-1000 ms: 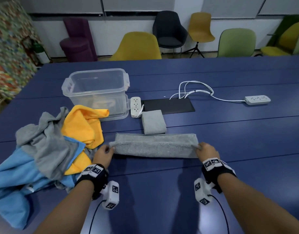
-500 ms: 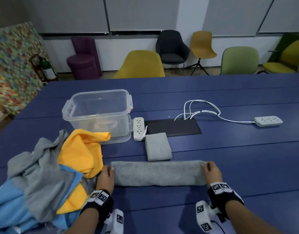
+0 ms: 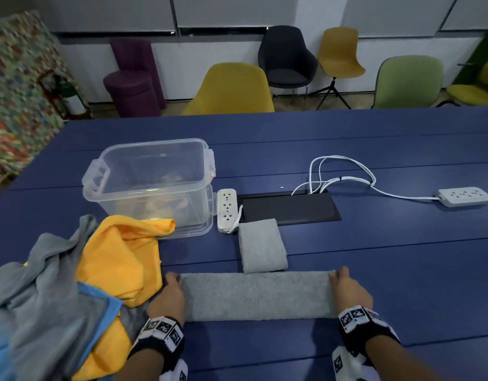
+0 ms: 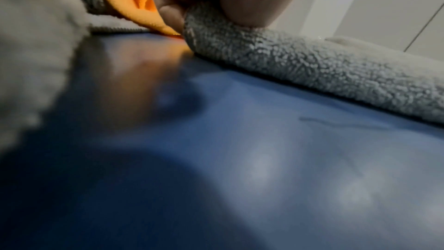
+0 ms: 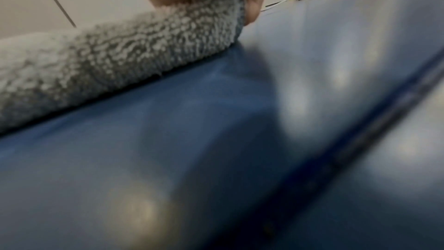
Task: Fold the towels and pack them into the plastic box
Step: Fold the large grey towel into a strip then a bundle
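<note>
Both hands, left [image 3: 168, 297] and right [image 3: 348, 291], still pinch ends of long grey towel [image 3: 258, 295]; towel stays flat on table [image 3: 374, 257], unchanged.

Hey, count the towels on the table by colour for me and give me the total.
Grey towels: 3, namely the long strip both hands grip, the small folded one and the crumpled one.
Yellow towels: 1.
Blue towels: 1.
Total: 5
</note>
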